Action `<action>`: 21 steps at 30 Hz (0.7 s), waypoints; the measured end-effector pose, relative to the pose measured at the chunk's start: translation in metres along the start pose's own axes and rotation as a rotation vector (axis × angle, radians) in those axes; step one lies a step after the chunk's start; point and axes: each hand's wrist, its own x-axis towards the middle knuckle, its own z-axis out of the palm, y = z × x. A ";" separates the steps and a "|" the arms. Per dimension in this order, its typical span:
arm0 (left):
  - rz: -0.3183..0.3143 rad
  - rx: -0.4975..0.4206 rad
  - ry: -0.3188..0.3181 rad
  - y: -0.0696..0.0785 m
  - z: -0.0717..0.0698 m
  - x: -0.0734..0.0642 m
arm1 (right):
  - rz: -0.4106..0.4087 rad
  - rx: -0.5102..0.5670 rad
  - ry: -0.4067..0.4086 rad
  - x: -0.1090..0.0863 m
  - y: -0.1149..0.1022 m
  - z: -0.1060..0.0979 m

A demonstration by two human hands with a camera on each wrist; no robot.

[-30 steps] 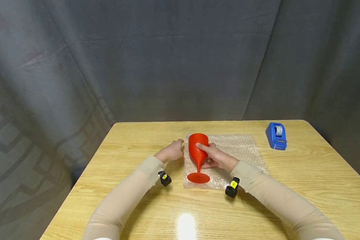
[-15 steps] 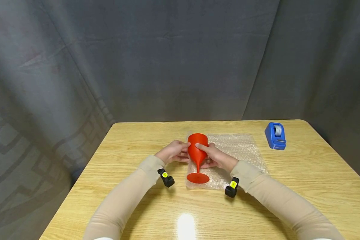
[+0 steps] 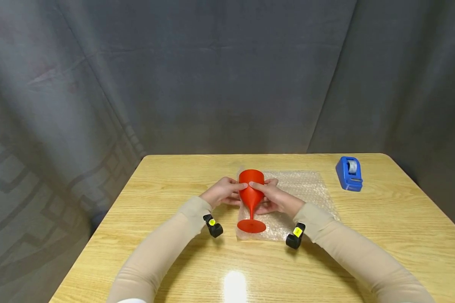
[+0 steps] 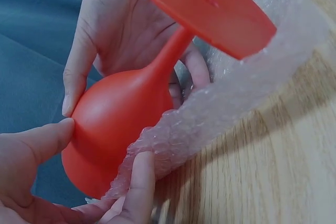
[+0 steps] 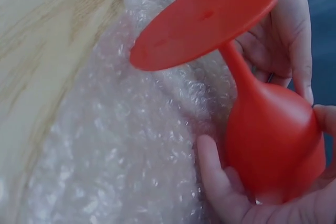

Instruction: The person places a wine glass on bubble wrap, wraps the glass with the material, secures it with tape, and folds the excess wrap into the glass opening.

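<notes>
A red wine goblet (image 3: 252,195) lies over a sheet of bubble wrap (image 3: 303,185), its round foot (image 3: 252,226) toward me and its cup away. My right hand (image 3: 274,198) grips the cup from the right, thumb on top, fingers curled around the far side. From the left, my left hand (image 3: 223,191) holds the cup with its thumb on the red wall. In the left wrist view, the left fingers (image 4: 140,184) press a raised edge of the bubble wrap (image 4: 226,114) up against the goblet (image 4: 118,124). The two thumbs nearly meet on the cup.
A blue tape dispenser (image 3: 349,173) with a clear roll stands at the right back of the wooden table (image 3: 167,176). Grey curtains (image 3: 227,84) hang behind the table and on both sides. A wrist camera (image 3: 213,226) sits below each cuff.
My left hand has moved right from the bubble wrap's left edge onto the goblet, bringing that edge inward and up against it. My right hand keeps its grip on the cup.
</notes>
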 end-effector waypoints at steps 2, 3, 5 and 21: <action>-0.001 0.004 0.003 -0.001 0.000 0.001 | 0.003 -0.020 0.012 0.002 0.000 -0.001; -0.001 0.005 0.004 -0.001 0.000 0.002 | -0.008 -0.040 0.016 0.001 0.000 0.000; -0.003 0.002 0.008 0.000 0.001 0.003 | -0.022 -0.087 0.036 -0.003 -0.003 0.001; 0.084 0.161 0.057 0.010 0.016 0.002 | -0.032 -0.125 -0.137 -0.004 -0.011 -0.029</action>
